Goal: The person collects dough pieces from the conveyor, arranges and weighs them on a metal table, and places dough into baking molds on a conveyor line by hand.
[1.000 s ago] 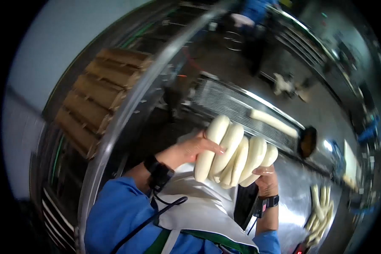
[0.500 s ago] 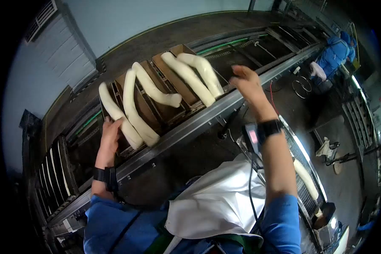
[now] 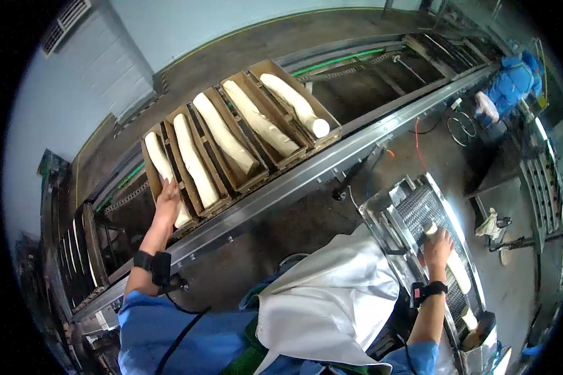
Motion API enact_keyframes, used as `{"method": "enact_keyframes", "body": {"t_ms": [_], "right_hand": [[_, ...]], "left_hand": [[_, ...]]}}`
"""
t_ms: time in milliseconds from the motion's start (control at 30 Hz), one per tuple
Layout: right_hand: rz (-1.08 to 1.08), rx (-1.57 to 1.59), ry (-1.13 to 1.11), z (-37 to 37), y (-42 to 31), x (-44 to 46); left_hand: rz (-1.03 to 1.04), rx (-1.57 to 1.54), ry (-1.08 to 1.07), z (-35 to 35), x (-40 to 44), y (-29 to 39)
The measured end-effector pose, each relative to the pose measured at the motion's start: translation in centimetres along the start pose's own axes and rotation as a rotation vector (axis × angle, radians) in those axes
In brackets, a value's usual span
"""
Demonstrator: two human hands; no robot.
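Note:
Several long pale dough rolls lie lengthwise in a row of narrow brown troughs (image 3: 234, 182) on the rail line. My left hand (image 3: 167, 201) rests on the leftmost roll (image 3: 158, 155), near its lower end; how its fingers bend is hard to make out. On the right, my right hand (image 3: 438, 246) is closed over the upper end of another roll (image 3: 459, 273), which lies on a metal mesh conveyor (image 3: 419, 209). In the rightmost trough, a roll (image 3: 291, 100) has its cut end facing me.
A steel rail (image 3: 263, 197) runs diagonally between me and the troughs. A shorter dough piece (image 3: 468, 318) is at the mesh conveyor's lower end. Co-workers in blue (image 3: 510, 81) stand at the far right. A red hose (image 3: 418, 144) hangs behind the conveyor.
The rolls held in both hands a second ago are now down in the troughs. My right hand has moved from above the rail down to the mesh conveyor and closed on a roll.

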State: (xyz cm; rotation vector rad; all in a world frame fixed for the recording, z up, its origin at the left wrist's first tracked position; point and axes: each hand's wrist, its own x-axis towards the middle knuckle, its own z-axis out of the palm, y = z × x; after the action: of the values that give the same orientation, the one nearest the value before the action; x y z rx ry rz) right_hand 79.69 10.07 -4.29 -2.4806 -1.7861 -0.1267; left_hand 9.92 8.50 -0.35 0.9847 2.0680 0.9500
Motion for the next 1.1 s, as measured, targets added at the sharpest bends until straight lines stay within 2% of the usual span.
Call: {"method": "enact_keyframes", "body": {"t_ms": [100, 133, 167, 200, 233, 267, 300, 333, 400, 467, 533, 600, 633, 667, 767, 867, 933, 1000, 1033, 1067, 1100], "right_hand": [[-0.037, -0.055, -0.032, -1.3, -2.5, 0.1], [-0.044, -0.055, -0.007, -1.1, -3.0, 0.6], [0.004, 0.04, 0.001, -0.7, -3.4, 1.2], [-0.028, 0.203, 0.096, -0.1, -2.4, 1.4], [0.091, 0.565, 0.1, 0.1, -0.8, 1.2], [0.207, 0.926, 0.102, -0.8, 0.2, 0.6], [0.263, 1.156, 0.216, -1.4, 2.1, -0.8], [0.319, 1.383, 0.337, -2.0, 4.4, -2.7], [0.405, 1.854, 0.647, -5.3, 7.7, -7.2], [0.581, 1.75, 0.897, -10.0, 7.7, -13.5], [0.68, 1.483, 1.113, -8.7, 11.9, -20.5], [0.877, 1.373, 1.184, -8.0, 13.8, -28.3], [0.99, 1.332, 1.189, -6.8, 14.8, -32.2], [1.108, 1.307, 1.177, -5.6, 15.8, -36.2], [1.456, 1.355, 1.076, -0.8, 18.4, -47.2], [1.688, 1.474, 0.945, 2.7, 19.9, -53.3], [1.726, 1.54, 0.896, 3.4, 20.8, -54.3], [1.617, 1.657, 0.876, 4.3, 23.6, -53.3], [1.584, 1.39, 0.911, -2.1, 15.9, -43.7], [1.396, 1.625, 0.771, -0.1, 19.4, -43.8], [1.335, 1.339, 0.713, -3.5, 13.0, -36.1]], "left_hand": [[0.03, -0.061, -0.105, -0.6, -2.1, 3.0], [0.076, 0.018, -0.118, -1.3, 1.5, 0.3], [0.141, 0.268, 0.011, -1.0, 4.1, 0.2], [0.208, 0.514, 0.144, -0.2, 5.1, 2.7], [0.424, 0.249, 0.237, 1.6, 4.8, 4.6], [0.47, 0.094, 0.219, 3.2, 4.9, 7.3], [0.454, -0.052, 0.034, 4.4, 5.5, 9.9], [0.383, -0.139, -0.01, 6.5, 2.8, 14.8], [0.422, -0.402, -0.238, 10.3, 4.9, 17.7], [0.35, -0.478, -0.336, 14.3, 6.6, 21.5], [0.312, -0.542, -0.315, 18.4, 10.0, 22.9], [0.178, -0.644, -0.329, 21.1, 14.7, 22.6], [0.126, -0.703, -0.312, 21.9, 15.8, 22.7], [0.094, -0.568, -0.211, 23.1, 17.6, 22.6], [-0.097, -0.545, -0.344, 23.9, 23.7, 20.1], [-0.099, -0.689, -0.194, 22.2, 24.5, 19.3], [-0.103, -0.779, -0.084, 20.8, 24.4, 18.6], [-0.11, -0.829, -0.019, 20.1, 24.1, 17.5], [0.055, -0.708, 0.032, 19.6, 24.1, 16.7], [0.132, -0.638, 0.046, 18.8, 21.8, 17.4], [0.209, -0.569, 0.065, 17.9, 19.3, 18.2]]}}
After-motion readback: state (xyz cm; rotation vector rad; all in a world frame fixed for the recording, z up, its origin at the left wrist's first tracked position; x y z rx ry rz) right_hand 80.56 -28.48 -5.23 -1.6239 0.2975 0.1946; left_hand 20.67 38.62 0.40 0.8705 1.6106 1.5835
